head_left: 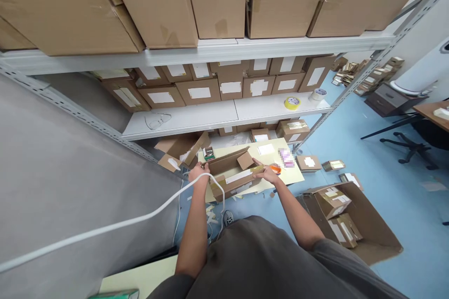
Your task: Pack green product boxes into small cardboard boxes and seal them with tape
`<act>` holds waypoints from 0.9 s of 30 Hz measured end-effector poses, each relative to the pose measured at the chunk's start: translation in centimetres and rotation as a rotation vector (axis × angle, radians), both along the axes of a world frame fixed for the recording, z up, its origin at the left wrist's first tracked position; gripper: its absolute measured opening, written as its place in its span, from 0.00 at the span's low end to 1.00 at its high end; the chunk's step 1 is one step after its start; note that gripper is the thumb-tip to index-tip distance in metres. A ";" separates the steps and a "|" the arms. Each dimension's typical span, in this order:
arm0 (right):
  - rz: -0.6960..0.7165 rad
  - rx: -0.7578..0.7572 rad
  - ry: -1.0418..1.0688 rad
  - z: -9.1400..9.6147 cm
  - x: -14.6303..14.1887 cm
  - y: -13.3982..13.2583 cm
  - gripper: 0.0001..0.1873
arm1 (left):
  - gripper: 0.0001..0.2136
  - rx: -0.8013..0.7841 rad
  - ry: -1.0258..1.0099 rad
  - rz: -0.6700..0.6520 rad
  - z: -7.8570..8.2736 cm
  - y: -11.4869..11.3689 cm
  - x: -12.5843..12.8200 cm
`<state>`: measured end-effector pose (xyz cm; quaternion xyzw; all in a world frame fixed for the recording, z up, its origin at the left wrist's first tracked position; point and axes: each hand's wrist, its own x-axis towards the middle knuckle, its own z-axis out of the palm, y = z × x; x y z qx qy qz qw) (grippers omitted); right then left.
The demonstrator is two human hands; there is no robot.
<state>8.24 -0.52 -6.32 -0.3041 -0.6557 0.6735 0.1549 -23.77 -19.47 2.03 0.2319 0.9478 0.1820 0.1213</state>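
A small open cardboard box [231,172] with raised flaps and a white label on its side lies on a pale yellow board [298,175] on the floor. My left hand [199,171] grips its left end, fingers curled round the edge. At the box's right end, my right hand [267,173] presses on the long side flap, fingers closed over it. An orange tape dispenser [276,168] sits just right of that hand. A white cable [147,217] runs across my left wrist.
Metal shelving [210,49] loaded with labelled cardboard boxes rises ahead; tape rolls [292,102] lie on its lower shelf. A large open carton [351,219] holding small boxes lies at right on the blue floor, with loose boxes around. An office chair base [409,145] stands far right.
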 end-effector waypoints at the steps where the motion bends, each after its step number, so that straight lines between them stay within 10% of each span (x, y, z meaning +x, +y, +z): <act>1: 0.016 -0.014 -0.001 -0.1 0.1 -0.1 0.55 | 0.20 -0.055 0.006 -0.023 0.7 0.3 0.0; 8: 0.030 -0.087 0.006 -0.8 0.8 -0.9 0.53 | 0.23 -0.179 0.011 -0.118 2.0 2.2 -0.7; 12: -0.026 -0.096 0.039 -0.9 1.1 -1.0 0.52 | 0.21 -0.004 -0.108 -0.228 -1.0 1.1 -0.9; 15: -0.065 -0.087 0.043 -1.0 1.4 -0.8 0.49 | 0.15 0.209 -0.101 -0.032 -4.0 -0.5 -1.4; 20: -0.030 -0.106 0.000 -1.6 1.5 -0.7 0.48 | 0.40 0.600 -0.362 -0.016 -7.6 -1.4 -1.9; 27: -0.115 -0.047 -0.011 -3.0 0.6 -1.7 0.40 | 0.23 0.644 -0.478 -0.025 -10.3 -2.0 -0.3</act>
